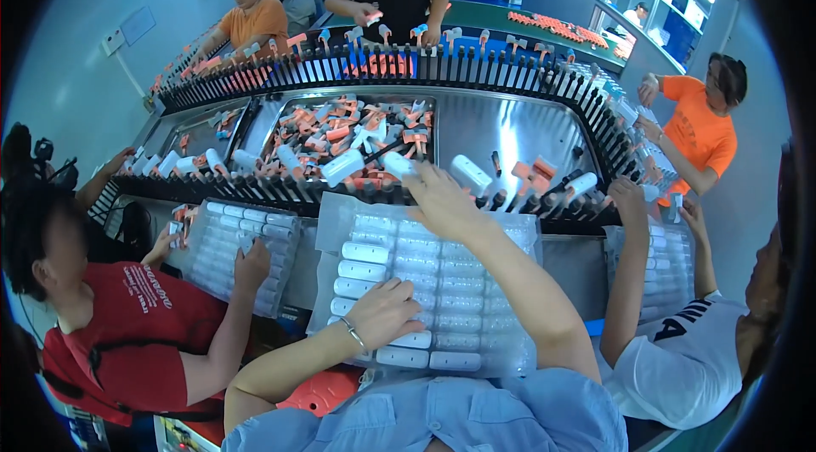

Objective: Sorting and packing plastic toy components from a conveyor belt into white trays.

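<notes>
My right hand (446, 204) reaches forward to the near row of black pegs, its fingertips on a white rounded plastic piece (397, 166). My left hand (384, 313) lies palm down over a clear blister tray (463, 282), fingers loosely bent and spread. Just beneath it, a white piece (414, 340) sits in a tray pocket, partly covered by the hand. More oblong white pieces (365, 251) fill the tray's left column and part of its near row. Another white piece (342, 168) rests on a peg to the left of my right hand.
Beyond the pegs, a metal basin (510, 125) adjoins a heap of orange and grey plastic parts (348, 133). A peg conveyor (501, 64) loops around it. A person in red (136, 324) works at left, one in white (680, 367) at right, each at a tray. Others stand across.
</notes>
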The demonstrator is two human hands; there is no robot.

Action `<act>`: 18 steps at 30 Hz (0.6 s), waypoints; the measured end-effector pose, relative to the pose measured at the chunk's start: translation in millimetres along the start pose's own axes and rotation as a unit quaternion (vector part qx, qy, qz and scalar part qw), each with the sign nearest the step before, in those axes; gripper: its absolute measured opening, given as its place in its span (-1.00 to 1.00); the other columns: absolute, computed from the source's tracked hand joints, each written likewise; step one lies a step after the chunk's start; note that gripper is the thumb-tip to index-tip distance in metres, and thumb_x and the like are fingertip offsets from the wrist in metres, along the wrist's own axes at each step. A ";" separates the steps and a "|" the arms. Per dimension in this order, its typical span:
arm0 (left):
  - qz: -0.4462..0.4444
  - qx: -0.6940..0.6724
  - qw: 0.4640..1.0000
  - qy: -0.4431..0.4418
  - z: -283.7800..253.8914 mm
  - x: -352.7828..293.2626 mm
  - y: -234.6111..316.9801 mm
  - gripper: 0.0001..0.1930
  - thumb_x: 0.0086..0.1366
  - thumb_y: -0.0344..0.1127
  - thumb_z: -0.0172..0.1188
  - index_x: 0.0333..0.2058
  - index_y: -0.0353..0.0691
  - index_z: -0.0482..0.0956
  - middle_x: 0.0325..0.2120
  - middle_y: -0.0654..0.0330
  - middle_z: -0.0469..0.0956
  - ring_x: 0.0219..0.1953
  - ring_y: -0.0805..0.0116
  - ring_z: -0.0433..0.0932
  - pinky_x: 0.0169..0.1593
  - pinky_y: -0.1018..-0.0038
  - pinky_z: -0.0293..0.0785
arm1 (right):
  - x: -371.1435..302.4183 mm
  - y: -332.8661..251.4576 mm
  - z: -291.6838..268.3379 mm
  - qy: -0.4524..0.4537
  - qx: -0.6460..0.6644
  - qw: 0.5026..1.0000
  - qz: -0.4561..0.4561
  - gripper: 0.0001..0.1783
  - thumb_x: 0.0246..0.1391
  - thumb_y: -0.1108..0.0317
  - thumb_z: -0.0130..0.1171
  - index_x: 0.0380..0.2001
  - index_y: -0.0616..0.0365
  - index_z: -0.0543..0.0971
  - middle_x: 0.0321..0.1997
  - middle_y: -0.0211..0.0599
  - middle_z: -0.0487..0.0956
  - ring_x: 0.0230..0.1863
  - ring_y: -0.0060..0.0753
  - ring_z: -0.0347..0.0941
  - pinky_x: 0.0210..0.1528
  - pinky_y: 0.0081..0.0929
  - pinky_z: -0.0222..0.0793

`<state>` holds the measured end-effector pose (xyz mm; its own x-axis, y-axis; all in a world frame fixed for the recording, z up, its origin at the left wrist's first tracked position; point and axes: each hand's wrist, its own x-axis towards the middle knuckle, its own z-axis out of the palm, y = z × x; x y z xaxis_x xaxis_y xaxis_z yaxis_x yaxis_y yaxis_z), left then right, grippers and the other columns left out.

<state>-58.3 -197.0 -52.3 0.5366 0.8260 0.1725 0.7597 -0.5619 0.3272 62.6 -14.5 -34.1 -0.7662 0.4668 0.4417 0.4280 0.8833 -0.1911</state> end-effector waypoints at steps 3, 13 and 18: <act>0.007 -0.087 0.995 0.042 -10.1 -3.2 6.2 -0.71 0.01 -0.17 0.25 -0.32 -0.17 0.48 -0.38 0.17 0.33 -0.33 0.21 0.37 -0.24 0.39 0.33 | -55.2 -25.3 -50.8 -0.070 0.113 0.991 -0.012 -0.68 -0.08 0.32 0.17 -0.20 0.16 0.49 -0.21 -0.16 0.47 -0.17 -0.08 0.42 -0.13 -0.25 0.35; 0.068 -0.006 0.989 -0.132 -10.1 -2.5 15.7 -0.70 -0.01 -0.23 0.24 -0.32 -0.22 0.43 -0.36 0.16 0.35 -0.28 0.20 0.38 -0.23 0.37 0.32 | -185.6 -90.8 -68.4 -0.183 0.127 0.975 0.021 -0.77 -0.17 0.21 0.22 -0.47 0.11 0.50 -0.45 -0.35 0.40 -0.30 -0.33 0.39 -0.30 -0.39 0.35; 0.024 -0.161 0.980 -0.115 -17.3 17.8 12.9 -0.67 0.07 -0.26 0.14 -0.21 -0.28 0.35 -0.27 0.00 0.42 -0.24 0.03 0.45 -0.18 0.31 0.39 | -184.6 -99.1 -63.5 -0.195 0.094 0.976 0.023 -0.72 -0.25 0.18 0.24 -0.54 0.15 0.47 -0.35 -0.28 0.37 -0.19 -0.28 0.32 -0.24 -0.40 0.32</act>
<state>-45.3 -188.8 -29.0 0.6653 0.7466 -0.0082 0.5971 -0.5254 0.6061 192.1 -190.9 -41.0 -0.8880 0.4547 0.0690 0.3989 0.8362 -0.3764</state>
